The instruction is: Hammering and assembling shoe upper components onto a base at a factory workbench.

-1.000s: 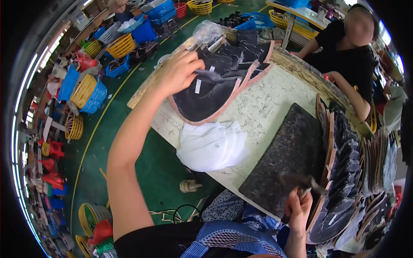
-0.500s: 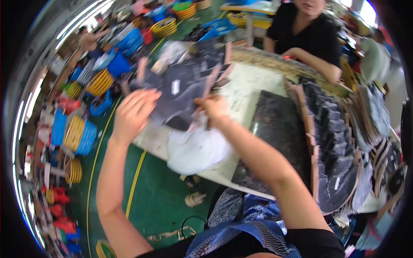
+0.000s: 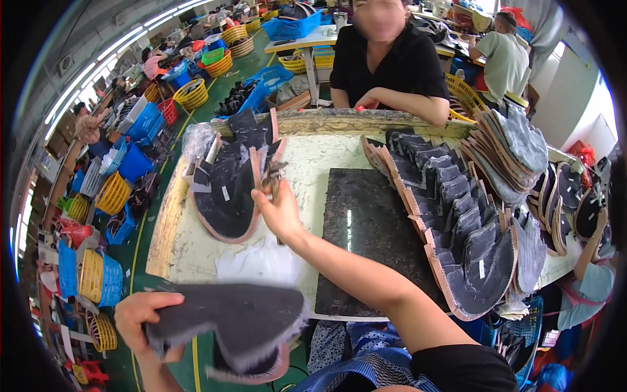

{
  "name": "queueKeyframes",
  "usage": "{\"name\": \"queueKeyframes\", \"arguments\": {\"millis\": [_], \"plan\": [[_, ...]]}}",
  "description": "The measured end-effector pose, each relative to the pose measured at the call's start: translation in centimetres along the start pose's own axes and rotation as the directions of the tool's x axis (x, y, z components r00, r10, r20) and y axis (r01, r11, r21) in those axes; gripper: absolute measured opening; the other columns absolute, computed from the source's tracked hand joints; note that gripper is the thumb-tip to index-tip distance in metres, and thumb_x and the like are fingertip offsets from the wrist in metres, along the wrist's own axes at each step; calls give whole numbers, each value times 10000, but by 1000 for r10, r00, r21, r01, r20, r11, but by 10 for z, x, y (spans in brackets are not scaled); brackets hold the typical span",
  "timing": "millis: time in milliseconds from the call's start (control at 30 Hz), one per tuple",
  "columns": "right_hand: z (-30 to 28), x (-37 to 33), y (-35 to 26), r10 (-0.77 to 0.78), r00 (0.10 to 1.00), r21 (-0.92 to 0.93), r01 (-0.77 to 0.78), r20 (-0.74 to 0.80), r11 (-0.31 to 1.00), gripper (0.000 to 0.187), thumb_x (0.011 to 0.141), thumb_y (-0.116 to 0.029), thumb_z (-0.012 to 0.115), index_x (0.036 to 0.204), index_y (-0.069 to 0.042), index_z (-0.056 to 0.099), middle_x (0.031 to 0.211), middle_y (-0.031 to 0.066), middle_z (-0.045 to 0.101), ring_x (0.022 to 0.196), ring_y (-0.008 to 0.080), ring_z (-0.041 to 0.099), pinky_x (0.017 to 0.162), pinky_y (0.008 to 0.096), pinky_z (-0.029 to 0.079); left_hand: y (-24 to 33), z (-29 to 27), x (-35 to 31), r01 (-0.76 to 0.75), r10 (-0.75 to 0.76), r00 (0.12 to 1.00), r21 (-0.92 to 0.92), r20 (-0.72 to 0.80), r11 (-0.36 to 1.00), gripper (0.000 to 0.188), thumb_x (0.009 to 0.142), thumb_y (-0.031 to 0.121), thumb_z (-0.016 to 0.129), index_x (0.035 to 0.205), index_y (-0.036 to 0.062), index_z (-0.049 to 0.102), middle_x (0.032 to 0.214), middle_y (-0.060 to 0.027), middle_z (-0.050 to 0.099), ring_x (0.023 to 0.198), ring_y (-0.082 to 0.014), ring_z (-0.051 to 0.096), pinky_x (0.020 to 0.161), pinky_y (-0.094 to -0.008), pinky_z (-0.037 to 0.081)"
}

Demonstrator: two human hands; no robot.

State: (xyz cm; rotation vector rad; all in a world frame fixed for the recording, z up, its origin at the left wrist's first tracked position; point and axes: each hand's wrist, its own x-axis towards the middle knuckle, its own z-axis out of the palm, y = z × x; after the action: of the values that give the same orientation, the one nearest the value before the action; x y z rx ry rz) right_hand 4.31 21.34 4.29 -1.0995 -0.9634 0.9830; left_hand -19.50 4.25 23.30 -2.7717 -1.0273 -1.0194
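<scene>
My left hand [image 3: 140, 320] grips a dark grey shoe upper [image 3: 248, 307] with a fuzzy edge, held off the table's near left edge and blurred by motion. A pinkish border shows at its lower end. My right hand [image 3: 281, 212] closes around a small metal hand tool [image 3: 275, 173]; its exact kind is hard to make out. It is beside a stack of dark shoe uppers [image 3: 225, 196] with pinkish edges. Below that stack lies a crumpled white sheet [image 3: 258, 262].
A black slab [image 3: 366, 235] lies mid-table. Right of it stand overlapping rows of shoe uppers [image 3: 483, 261] and grey pieces [image 3: 516, 150]. A person in black [image 3: 392, 65] leans on the far edge. Baskets [image 3: 108, 271] line the green floor at left.
My left hand has come down and toward me, off the stack's side, and now holds a shoe upper. My right hand stays by the stack with the tool. The view has shifted.
</scene>
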Motion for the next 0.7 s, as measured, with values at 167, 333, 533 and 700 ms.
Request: {"name": "queueKeyframes", "arguments": {"millis": [167, 333, 533, 700], "plan": [[-101, -77, -18, 337, 879, 217, -421, 339, 881, 691, 987, -611, 526, 1337, -16, 535, 1146, 106, 676, 1076, 140, 628, 815, 282, 500, -6, 57, 49, 398, -291, 914, -484, 283, 779, 585, 750, 106, 672, 1289, -32, 491, 1157, -120, 616, 1006, -179, 608, 873, -304, 485], [-169, -146, -78, 439, 831, 376, -549, 341, 747, 809, 979, -721, 383, 1411, -47, 500, 1325, 137, 605, 1177, 227, 594, 1056, 402, 462, -24, 121, 66, 663, -231, 748, -676, 623, 322, 662, 823, -31, 650, 1446, 15, 431, 1305, -87, 565, 1188, -151, 544, 965, -313, 481], [-200, -175, -126, 473, 873, 274, -487, 120, 830, 468, 887, -49, 722, 1288, 75, 517, 1102, 143, 692, 932, 185, 700, 860, 303, 583, -7, 171, 67, 849, -82, 518, -523, 851, -69, 664, 886, -25, 619, 1498, 76, 382, 1275, -81, 596, 1128, -140, 592, 991, -311, 487], [-220, -204, -144, 634, 767, 375, -619, 99, 690, 424, 897, 16, 658, 1292, 70, 515, 1100, 167, 700, 887, 214, 735, 794, 322, 629, 11, 193, 54, 924, 144, 382, -371, 913, -92, 676, 925, 7, 642, 1520, 95, 332, 1345, -106, 550, 1210, -165, 555, 1020, -331, 473]]}}
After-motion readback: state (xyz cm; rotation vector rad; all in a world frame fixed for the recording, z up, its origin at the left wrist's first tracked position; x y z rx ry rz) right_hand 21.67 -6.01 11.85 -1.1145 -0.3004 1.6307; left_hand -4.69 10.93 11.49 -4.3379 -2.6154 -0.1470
